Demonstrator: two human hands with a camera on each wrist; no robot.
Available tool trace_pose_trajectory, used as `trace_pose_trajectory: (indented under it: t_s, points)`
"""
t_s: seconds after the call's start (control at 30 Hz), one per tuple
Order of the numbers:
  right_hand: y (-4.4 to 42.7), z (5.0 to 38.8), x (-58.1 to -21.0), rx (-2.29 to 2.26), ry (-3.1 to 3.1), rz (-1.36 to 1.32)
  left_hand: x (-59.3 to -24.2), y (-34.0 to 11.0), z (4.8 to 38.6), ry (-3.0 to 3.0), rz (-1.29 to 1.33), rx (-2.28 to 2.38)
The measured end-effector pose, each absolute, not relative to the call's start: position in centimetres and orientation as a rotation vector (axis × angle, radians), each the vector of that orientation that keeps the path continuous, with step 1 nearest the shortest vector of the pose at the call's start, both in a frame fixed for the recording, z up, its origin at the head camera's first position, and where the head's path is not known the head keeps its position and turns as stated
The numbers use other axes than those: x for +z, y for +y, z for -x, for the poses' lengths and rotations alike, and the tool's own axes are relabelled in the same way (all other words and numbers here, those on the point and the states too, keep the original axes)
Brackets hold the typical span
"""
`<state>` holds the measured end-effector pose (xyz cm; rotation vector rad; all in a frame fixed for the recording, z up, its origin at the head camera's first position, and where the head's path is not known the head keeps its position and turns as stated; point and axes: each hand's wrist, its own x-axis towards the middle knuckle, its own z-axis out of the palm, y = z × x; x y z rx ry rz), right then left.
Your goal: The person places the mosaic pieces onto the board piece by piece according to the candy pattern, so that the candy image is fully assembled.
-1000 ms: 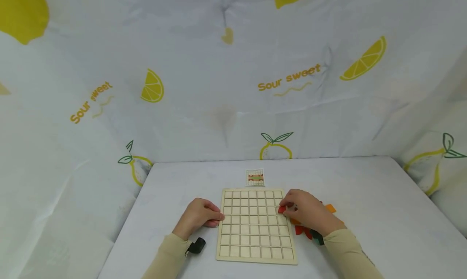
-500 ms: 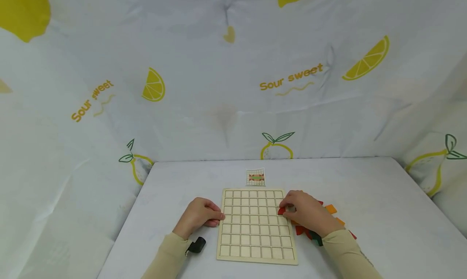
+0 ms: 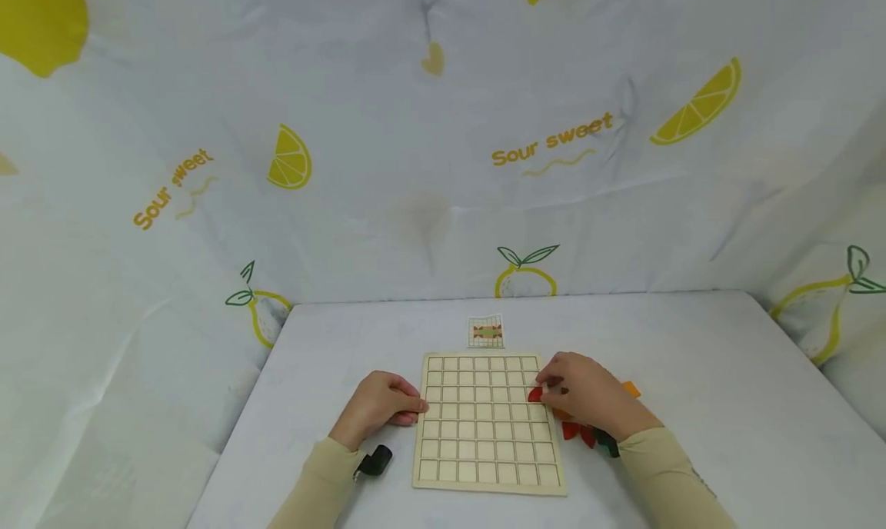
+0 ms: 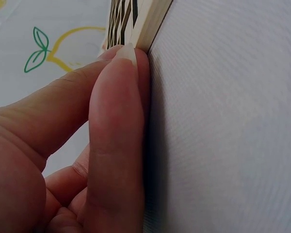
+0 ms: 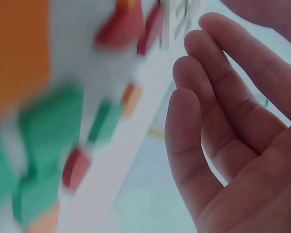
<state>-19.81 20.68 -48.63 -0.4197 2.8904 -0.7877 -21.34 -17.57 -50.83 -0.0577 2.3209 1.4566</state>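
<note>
In the head view, my left hand [image 3: 383, 400] pinches the left edge of a pale wooden grid board [image 3: 467, 430] between thumb and index finger. The left wrist view shows that thumb [image 4: 117, 102] up close against the board's edge [image 4: 153, 22]. Over the board's right side, my right hand [image 3: 588, 390] pinches a small red piece with a rounded side [image 3: 535, 394] between thumb and index fingertip, at a cell in the last column. The right wrist view leaves that piece out of sight; the other fingers [image 5: 218, 111] are loosely bent.
Several red, orange and green pieces [image 5: 53, 126] lie right of the board, partly under my right hand; an orange piece [image 3: 631, 389] shows beyond it. A pattern card [image 3: 487, 332] lies behind the board. A black object [image 3: 376, 460] is by my left wrist. A lemon-print cloth [image 3: 388, 229] hangs behind.
The red piece has turned slightly in my right fingertips at the same cell. My left hand stays at the board's edge. The head view has shifted slightly.
</note>
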Motion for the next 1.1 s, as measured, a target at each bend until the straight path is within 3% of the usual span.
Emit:
trace_pose_trajectory:
  t_s: [0.57,1.1]
  points:
    - [33.1,18.7,-48.7,-0.869,2.839,0.05,-50.6,-18.3,21.3,2.35,0.075,1.444]
    - [34.8,19.1,-48.8,-0.905,2.744,0.1,-51.0,-17.5,21.5,2.341,0.05,1.429]
